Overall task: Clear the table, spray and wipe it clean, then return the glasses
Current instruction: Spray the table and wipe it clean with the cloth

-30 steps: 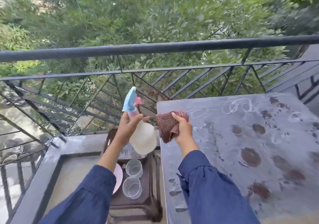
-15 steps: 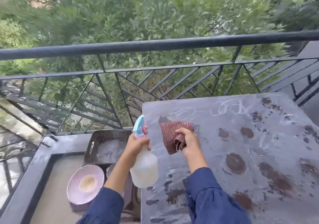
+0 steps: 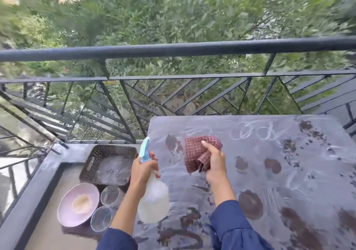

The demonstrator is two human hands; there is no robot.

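Note:
My left hand (image 3: 142,170) grips the neck of a white spray bottle (image 3: 153,199) with a blue trigger head, held over the left edge of the table (image 3: 289,188). My right hand (image 3: 215,165) holds a bunched red checked cloth (image 3: 198,153) just above the tabletop's left part. The table is grey, wet and streaked, with dark brown patches. Two clear glasses (image 3: 110,195) (image 3: 101,218) stand on a low stool left of the table, next to a pink plate (image 3: 79,204) and a dark perforated tray (image 3: 108,164).
A black metal balcony railing (image 3: 173,48) runs behind the table and along the left side, with trees beyond it. The balcony floor's grey ledge (image 3: 28,197) lies at the lower left.
The view has shifted, so the stool with plate and glasses shows more fully. My left hand has lowered the bottle toward the table edge. My right hand has carried the cloth over the tabletop.

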